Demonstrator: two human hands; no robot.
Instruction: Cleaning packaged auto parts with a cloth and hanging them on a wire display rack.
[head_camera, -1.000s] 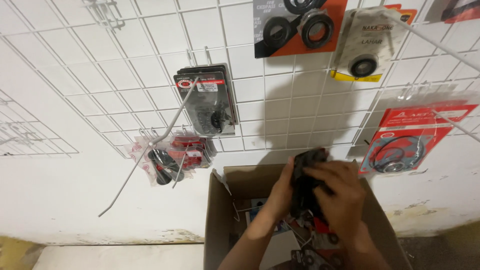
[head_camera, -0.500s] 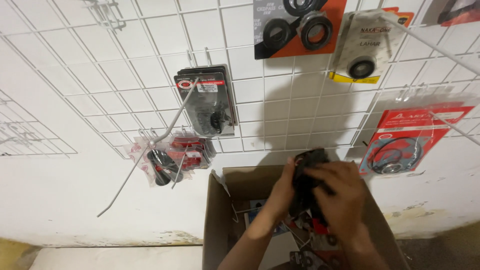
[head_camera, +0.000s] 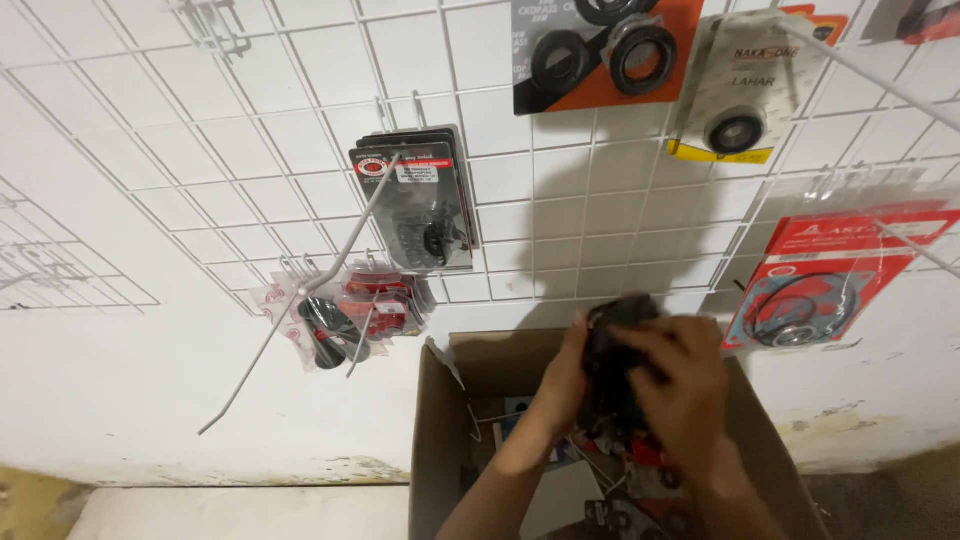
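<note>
While both hands, left hand (head_camera: 568, 372) and right hand (head_camera: 682, 385), clasp dark packaged part (head_camera: 612, 352) over cardboard box (head_camera: 440, 440): looks light, film slippery; grip card edges.

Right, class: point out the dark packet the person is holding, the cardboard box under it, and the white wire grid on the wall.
dark packet (head_camera: 612, 345), head view, upper front face between the hands
cardboard box (head_camera: 432, 440), head view, left wall
white wire grid (head_camera: 200, 190), head view, bare wires at left
</note>
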